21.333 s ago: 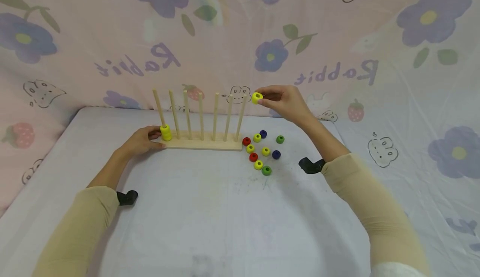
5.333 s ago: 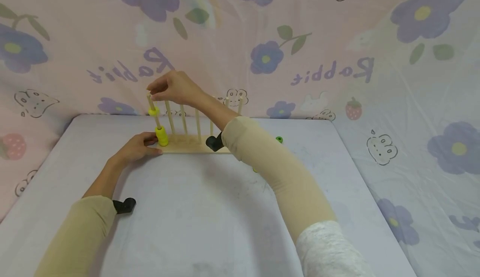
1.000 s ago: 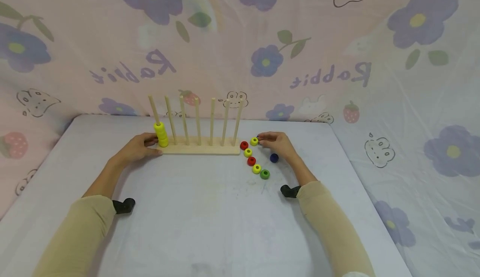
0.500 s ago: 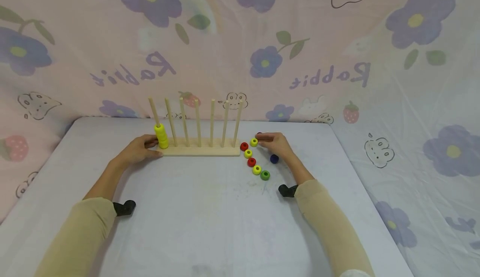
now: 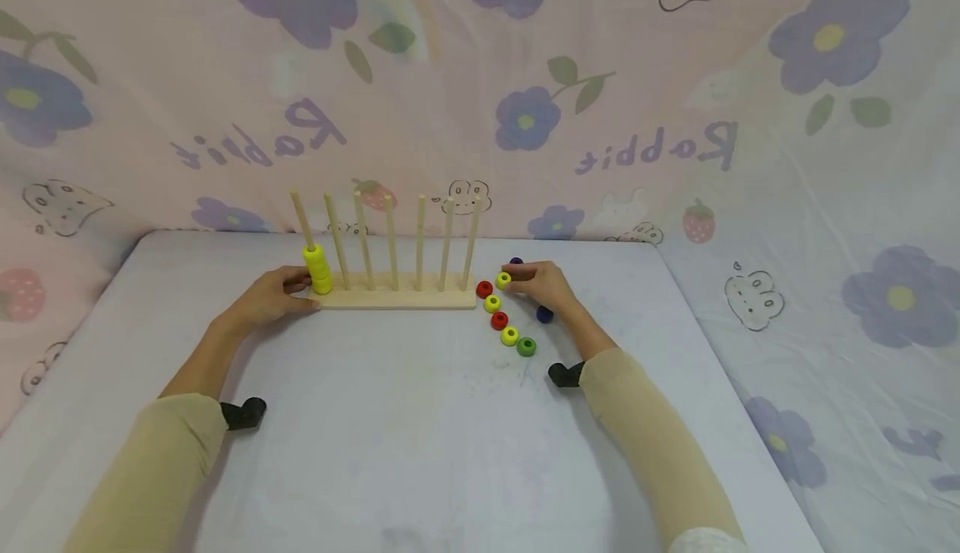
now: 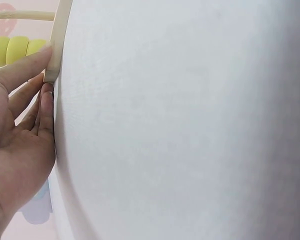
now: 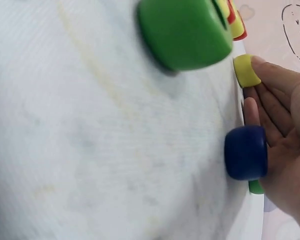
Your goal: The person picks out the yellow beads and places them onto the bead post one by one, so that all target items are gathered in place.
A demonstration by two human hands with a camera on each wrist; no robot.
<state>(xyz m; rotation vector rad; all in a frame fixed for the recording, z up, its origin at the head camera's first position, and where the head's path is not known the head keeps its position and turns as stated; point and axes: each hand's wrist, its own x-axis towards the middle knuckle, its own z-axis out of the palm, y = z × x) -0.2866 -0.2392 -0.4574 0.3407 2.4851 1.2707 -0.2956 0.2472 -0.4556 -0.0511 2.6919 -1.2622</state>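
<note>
At the left end of a wooden peg rack (image 5: 397,299), my left hand (image 5: 273,299) grips the base. The left wrist view shows the thumb on the base (image 6: 58,50) and the fingers at its end. Several yellow beads (image 5: 318,270) are stacked on the leftmost peg; the other pegs carry none. Right of the rack, my right hand (image 5: 546,282) pinches a yellow bead (image 5: 503,281) low at the table. In the right wrist view, the thumb lies against that yellow bead (image 7: 246,71), with fingers beyond it.
Loose beads lie near the right hand: red (image 5: 484,289), yellow (image 5: 492,304), red (image 5: 499,321), yellow (image 5: 510,336) and green (image 5: 527,346). One blue bead (image 5: 517,261) sits behind the fingers, another blue bead (image 5: 545,315) beside the wrist. A patterned cloth (image 5: 420,120) hangs behind.
Earlier, a yellow bead was dropped down the leftmost peg, and the stack there has grown. Over the last second my right hand has shifted slightly left onto a yellow bead. My left hand stays put.
</note>
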